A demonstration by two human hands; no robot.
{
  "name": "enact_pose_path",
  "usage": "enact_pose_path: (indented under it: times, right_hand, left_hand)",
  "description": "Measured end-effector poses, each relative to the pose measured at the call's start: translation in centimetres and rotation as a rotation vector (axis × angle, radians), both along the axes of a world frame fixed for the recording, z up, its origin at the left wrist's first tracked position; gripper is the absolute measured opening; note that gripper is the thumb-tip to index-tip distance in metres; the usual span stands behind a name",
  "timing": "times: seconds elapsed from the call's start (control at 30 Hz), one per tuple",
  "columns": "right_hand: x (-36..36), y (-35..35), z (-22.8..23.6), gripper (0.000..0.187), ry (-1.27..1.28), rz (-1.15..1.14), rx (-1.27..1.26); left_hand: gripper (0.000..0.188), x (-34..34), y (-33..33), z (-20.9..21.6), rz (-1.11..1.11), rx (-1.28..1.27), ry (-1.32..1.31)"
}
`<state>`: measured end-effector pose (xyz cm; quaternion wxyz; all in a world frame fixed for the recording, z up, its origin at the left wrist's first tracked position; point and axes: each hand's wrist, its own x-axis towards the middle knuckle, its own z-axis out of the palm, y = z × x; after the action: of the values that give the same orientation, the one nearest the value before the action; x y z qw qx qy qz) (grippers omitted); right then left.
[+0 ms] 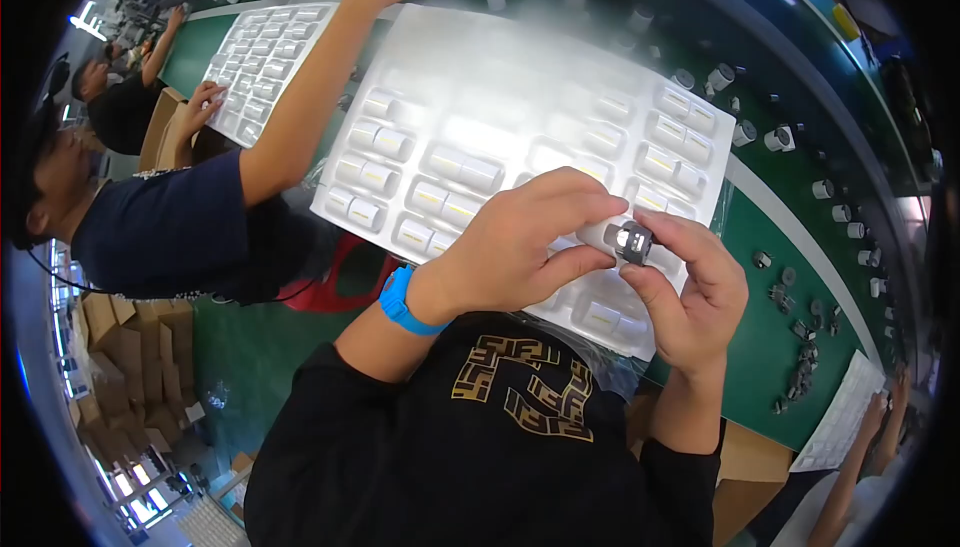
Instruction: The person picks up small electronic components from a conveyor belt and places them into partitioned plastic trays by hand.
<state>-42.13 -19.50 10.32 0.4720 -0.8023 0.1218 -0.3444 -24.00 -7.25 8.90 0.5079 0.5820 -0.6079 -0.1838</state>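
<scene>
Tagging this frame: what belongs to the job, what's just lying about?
Likely in use:
smooth white cylinder, left hand
dark grey round piece, right hand
white plastic tray of white cylinders
loose dark grey parts, green bench

Likely lying about:
brown cardboard boxes
small yellow object

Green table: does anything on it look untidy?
Yes, the small dark parts right of the tray: they lie in a loose, uneven cluster, while white cylinders sit neatly in the tray's pockets.
</scene>
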Motion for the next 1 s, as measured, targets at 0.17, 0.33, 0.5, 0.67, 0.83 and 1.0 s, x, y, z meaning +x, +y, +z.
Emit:
enact_pose_path:
  times: [0.17,0.33,0.5,0.67,0.83,1.0]
  right_hand:
    - [0.0,0.5,0.3,0.038,0.158,0.057,0.008]
    - [0.0,0.2,0.0,0.036,0.156,0.066,-0.139]
    - [-0.2,-1.7,-0.1,0.035,0.272,0.083,0.012]
    - [-3.5,-13.3,-1.0,0.037,0.408,-0.442,-0.042]
    - [-9.9,-26.9,-4.7,0.038,0.948,-0.576,-0.422]
    - [-9.6,-27.8,-5.6,0.040,0.982,-0.552,-0.474]
  left_hand:
    - [0.047,0.6,1.2,0.1,-0.046,0.067,-0.059]
    - [0.046,0.8,1.1,0.3,-0.050,0.005,-0.158]
    - [0.049,0.3,-0.4,0.4,-0.150,0.215,-0.082]
    - [0.059,1.9,-0.4,0.9,0.042,0.119,-0.081]
    - [0.029,11.0,2.6,-0.9,0.373,0.119,-0.252]
    - [0.028,20.9,4.8,1.2,0.510,0.412,-0.617]
